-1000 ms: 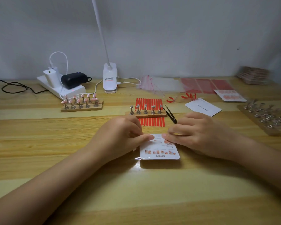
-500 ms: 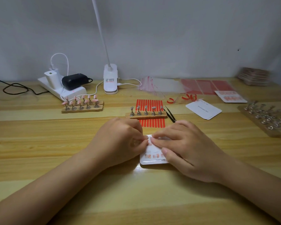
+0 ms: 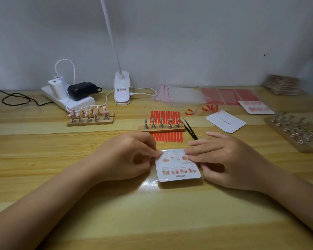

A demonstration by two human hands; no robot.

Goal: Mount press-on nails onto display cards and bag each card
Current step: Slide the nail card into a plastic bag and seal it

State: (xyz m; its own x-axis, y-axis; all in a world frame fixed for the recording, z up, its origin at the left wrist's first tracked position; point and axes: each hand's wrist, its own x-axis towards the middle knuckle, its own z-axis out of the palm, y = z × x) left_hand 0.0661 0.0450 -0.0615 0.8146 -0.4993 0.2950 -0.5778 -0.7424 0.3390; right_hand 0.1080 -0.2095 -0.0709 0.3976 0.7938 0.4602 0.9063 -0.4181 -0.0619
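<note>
Light is dim and even, falling from above. The glossy pale wooden counter point(image 3: 116, 222) shows white glare just beside the near edge of the clear-bagged printed card point(image 3: 177, 168), with soft shadows under both forearms. The counter's right end is blurred, and the picture's edges bow slightly.

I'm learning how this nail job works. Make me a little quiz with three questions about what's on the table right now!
1. True or false: the wooden stand just behind the hands has nails on its pegs.
2. Which stand holds pink nails? A) the left stand near the power strip B) the far right stand
3. Fill in: both hands press on the far edge of the bagged ____.

Key
1. False; its pegs are bare.
2. A.
3. Card: the left hand and right hand press fingers on the bagged card, which lies flat on the table.
</note>
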